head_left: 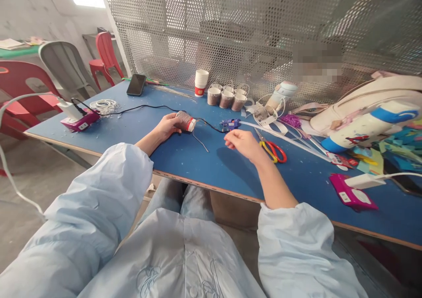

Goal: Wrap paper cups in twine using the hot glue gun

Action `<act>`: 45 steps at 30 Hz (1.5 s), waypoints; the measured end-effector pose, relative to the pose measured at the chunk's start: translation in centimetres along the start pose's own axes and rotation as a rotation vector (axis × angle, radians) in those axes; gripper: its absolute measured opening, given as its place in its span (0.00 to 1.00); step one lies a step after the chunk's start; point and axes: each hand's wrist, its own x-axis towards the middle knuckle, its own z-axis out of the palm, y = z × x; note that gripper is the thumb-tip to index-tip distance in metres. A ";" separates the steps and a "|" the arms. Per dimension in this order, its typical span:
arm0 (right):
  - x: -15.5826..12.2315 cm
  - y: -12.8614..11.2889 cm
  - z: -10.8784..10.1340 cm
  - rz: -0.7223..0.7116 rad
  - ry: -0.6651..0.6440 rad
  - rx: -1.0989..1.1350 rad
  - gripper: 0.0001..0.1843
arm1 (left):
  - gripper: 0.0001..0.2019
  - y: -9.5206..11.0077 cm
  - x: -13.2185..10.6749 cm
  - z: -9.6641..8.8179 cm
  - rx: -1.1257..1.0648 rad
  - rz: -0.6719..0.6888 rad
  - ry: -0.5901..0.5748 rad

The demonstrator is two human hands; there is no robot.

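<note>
My left hand [169, 126] is wrapped round a small paper cup [186, 121] lying on its side on the blue table [198, 161]. A thin wire [200, 142] trails from the cup across the table. My right hand [242, 142] hovers just above the table with its fingers curled in a loose pinch; what it holds, if anything, is too small to make out. A blue glue gun [231, 123] lies just beyond the right hand. Red-handled scissors [274, 150] lie right beside that hand.
Several covered cups [226, 98] and a stack of paper cups [201, 82] stand at the back by a perforated metal screen. A phone [136, 84], pink power strips [80, 121] [352, 194], a bottle [367, 129], a bag and coloured scraps lie about. Plastic chairs stand at the left.
</note>
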 end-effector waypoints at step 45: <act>5.4 -0.7 8.2 -0.557 0.407 -0.445 0.08 | 0.06 0.6 -2.0 2.5 0.317 0.085 -0.188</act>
